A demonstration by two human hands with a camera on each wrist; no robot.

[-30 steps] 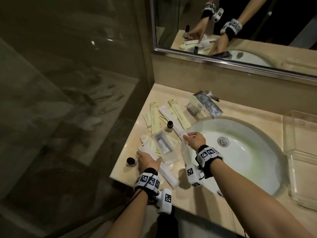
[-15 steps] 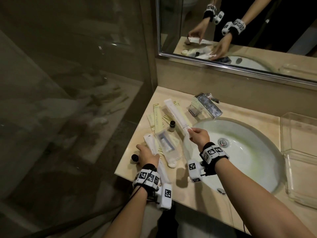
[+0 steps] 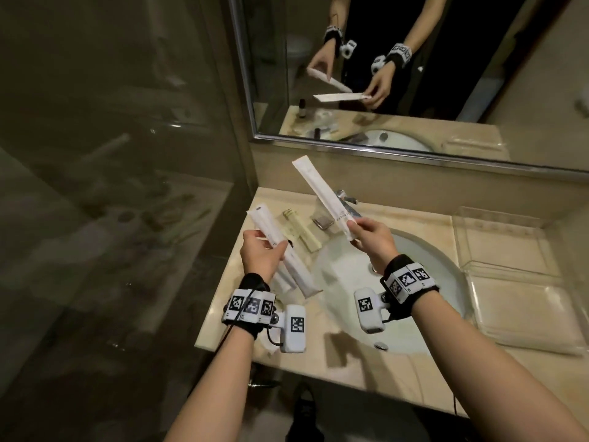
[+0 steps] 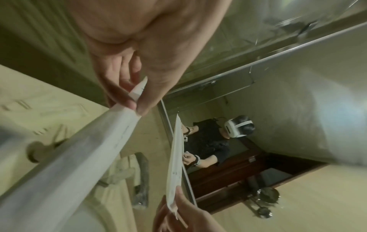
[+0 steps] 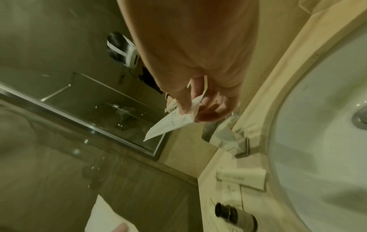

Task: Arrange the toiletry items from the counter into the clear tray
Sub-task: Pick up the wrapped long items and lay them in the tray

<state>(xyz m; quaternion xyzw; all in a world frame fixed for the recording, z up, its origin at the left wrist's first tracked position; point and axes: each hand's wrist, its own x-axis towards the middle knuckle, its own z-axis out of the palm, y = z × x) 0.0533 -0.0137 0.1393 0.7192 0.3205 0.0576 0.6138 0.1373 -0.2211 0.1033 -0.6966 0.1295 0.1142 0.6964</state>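
Pickup is done: the left hand (image 3: pixel 260 254) pinches one white sachet (image 3: pixel 280 250), the right hand (image 3: pixel 373 239) another (image 3: pixel 322 196). Next, likely, both cross to the clear tray (image 3: pixel 510 282) at frame right.

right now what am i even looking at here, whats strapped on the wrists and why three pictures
No robot here: a person works with bare hands at a bathroom counter. The patterned bands on the wrists carry small cameras. The wide picture comes from a camera on the head, looking down; the other two look along each hand from the wrist.

The left hand pinches one long white sachet, and the right hand pinches another white sachet by its end, both lifted above the counter. Yellow sachets lie beside the sink. The clear tray sits to the right, apparently with nothing in it yet. The mirror reflects the person.
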